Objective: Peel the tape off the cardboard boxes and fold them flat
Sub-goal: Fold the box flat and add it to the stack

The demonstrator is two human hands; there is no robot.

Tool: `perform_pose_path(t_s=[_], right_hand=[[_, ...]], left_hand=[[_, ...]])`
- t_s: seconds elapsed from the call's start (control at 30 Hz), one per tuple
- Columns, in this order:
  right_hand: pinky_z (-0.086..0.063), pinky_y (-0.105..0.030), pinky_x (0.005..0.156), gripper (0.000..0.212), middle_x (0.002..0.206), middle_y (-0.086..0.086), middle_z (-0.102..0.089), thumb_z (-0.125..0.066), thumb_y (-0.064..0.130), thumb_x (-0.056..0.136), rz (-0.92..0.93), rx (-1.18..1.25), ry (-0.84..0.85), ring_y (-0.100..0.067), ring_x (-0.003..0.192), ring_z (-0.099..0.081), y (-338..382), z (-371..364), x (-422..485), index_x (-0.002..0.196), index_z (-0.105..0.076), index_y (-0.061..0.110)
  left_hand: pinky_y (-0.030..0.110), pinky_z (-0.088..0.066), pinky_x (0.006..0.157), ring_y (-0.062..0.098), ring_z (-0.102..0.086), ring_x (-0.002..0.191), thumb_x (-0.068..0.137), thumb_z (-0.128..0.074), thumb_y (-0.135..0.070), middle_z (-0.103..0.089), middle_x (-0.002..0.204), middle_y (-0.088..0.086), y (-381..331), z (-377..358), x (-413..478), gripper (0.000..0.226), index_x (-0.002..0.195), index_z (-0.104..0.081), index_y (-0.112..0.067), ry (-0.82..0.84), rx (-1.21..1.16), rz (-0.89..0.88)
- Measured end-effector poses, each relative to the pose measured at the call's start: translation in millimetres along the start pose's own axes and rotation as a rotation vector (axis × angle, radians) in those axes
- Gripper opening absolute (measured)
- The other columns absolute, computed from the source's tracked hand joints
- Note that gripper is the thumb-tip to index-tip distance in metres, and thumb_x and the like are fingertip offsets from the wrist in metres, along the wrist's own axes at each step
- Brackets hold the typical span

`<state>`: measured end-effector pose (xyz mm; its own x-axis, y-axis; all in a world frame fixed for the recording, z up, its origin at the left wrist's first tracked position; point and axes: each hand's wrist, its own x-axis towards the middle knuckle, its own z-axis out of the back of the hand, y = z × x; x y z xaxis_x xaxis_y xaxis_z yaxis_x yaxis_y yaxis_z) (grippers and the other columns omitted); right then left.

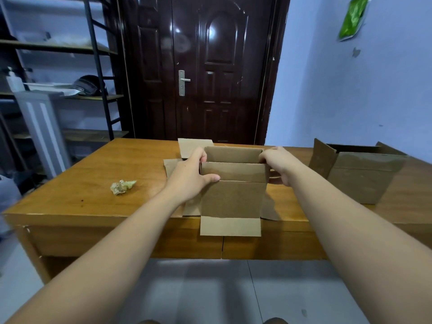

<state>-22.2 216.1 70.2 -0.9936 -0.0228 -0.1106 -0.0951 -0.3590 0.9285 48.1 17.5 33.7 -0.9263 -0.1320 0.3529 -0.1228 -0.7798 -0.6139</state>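
A small open cardboard box [232, 197] stands at the front edge of the wooden table [93, 183], its top and bottom flaps unfolded. My left hand [189, 176] grips its left top corner, thumb across the near wall. My right hand [279, 163] grips the right top corner with curled fingers. A flattened piece of cardboard [194, 147] lies behind the box. A larger open box [360, 176] with shiny tape on its side stands to the right. A crumpled ball of peeled tape [122, 187] lies to the left.
Behind the table is a dark brown door [210, 66]. A black metal shelf rack [70, 90] holding a cap and a bottle stands at the left. The blue wall [350, 90] at the right carries a green packet. Grey floor tiles lie below the table's front edge.
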Motion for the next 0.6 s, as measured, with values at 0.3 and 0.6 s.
perform_pose_path(t_s=[0.3, 0.6], right_hand=[[-0.047, -0.033, 0.077, 0.039, 0.108, -0.001, -0.062, -0.052, 0.050, 0.092, 0.042, 0.450, 0.004, -0.019, 0.097, -0.059, -10.0, -1.7, -9.0, 0.117, -0.058, 0.020], [-0.039, -0.045, 0.104, 0.097, 0.125, 0.004, -0.057, -0.063, 0.078, 0.054, 0.246, 0.242, 0.033, -0.020, 0.115, -0.052, -19.8, 13.9, -8.3, 0.132, -0.049, 0.024]], left_hand=[[0.044, -0.054, 0.070, 0.024, -0.057, 0.081, 0.089, -0.064, -0.033, -0.060, 0.090, 0.004, -3.2, 1.7, -6.1, 0.032, 0.095, -0.035, -0.020, -0.027, -0.056, -0.093], [0.056, -0.048, 0.090, 0.023, -0.057, 0.101, 0.088, -0.064, -0.024, -0.056, 0.104, -0.006, -0.5, 16.2, 4.5, 0.035, 0.098, -0.035, -0.042, -0.157, -0.435, -0.067]])
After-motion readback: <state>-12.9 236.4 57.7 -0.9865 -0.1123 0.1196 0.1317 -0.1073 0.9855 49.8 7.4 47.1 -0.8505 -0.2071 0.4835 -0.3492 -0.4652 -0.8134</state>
